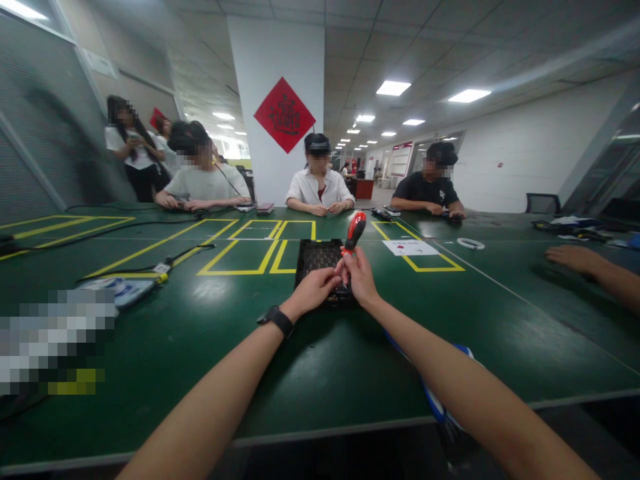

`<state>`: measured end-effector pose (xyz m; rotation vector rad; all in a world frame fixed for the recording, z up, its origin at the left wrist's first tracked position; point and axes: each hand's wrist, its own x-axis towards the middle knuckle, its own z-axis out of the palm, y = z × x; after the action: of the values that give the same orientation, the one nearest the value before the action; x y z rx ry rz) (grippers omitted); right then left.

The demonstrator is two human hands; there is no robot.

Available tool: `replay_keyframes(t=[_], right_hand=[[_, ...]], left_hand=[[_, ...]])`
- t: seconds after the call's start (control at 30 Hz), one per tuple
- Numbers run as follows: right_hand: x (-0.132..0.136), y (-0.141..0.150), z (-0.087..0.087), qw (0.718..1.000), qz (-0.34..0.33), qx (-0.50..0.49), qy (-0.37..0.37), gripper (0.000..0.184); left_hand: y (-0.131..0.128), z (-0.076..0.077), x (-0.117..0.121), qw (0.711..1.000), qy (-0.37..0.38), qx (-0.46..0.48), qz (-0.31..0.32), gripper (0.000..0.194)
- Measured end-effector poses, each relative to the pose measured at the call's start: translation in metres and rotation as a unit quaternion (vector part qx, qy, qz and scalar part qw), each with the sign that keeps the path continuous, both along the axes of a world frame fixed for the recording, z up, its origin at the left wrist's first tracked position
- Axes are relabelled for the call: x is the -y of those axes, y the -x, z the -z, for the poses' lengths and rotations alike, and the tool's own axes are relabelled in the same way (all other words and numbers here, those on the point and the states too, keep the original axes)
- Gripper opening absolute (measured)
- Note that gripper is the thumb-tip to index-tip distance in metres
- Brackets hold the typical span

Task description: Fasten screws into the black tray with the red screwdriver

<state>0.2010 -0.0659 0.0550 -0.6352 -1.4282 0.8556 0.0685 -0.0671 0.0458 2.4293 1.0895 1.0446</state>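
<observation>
A screwdriver with a red and black handle points up and leans slightly, its shaft running down between my hands. My right hand is closed around the lower handle and upper shaft. Close to the shaft, my left hand has its fingers pinched together; what lies between them is too small to make out. Under both hands a black open case with a dark textured inside lies on the green table. My hands and wrists cover its near part.
White paper and a white ring lie to the right. A blue-edged item is partly behind my right forearm. Cables and a flat pouch lie left. Another person's hand rests at right; several people sit across.
</observation>
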Motion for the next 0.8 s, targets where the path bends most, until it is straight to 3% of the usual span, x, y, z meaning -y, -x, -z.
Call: replay_keyframes(t=[0.23,0.33,0.4,0.5,0.57,0.7,0.8], right_hand=[[0.012,0.008,-0.022,0.998,0.026,-0.039,-0.038,0.033],[0.000,-0.002,-0.019,0.997,0.071,-0.036,-0.014,0.037],[-0.012,-0.015,-0.013,0.987,0.157,0.004,0.031,0.037],[-0.029,-0.034,-0.006,0.942,0.299,0.138,0.065,0.046],[-0.036,-0.040,-0.003,0.891,0.355,0.270,0.081,0.046],[-0.045,-0.032,0.002,0.781,0.332,0.500,0.173,0.030],[-0.053,-0.017,0.007,0.759,0.324,0.532,0.189,0.023]], left_hand=[[-0.002,-0.024,0.019,0.971,-0.157,-0.085,-0.158,0.036],[0.015,-0.027,0.010,0.946,-0.145,-0.096,-0.274,0.042],[0.032,-0.022,-0.001,0.926,-0.101,-0.091,-0.353,0.046],[0.059,-0.008,-0.016,0.891,-0.012,-0.086,-0.445,0.048],[0.072,0.001,-0.022,0.886,0.051,-0.105,-0.449,0.045],[0.076,0.014,-0.028,0.883,0.128,-0.144,-0.429,0.036],[0.069,0.018,-0.029,0.876,0.122,-0.158,-0.438,0.034]])
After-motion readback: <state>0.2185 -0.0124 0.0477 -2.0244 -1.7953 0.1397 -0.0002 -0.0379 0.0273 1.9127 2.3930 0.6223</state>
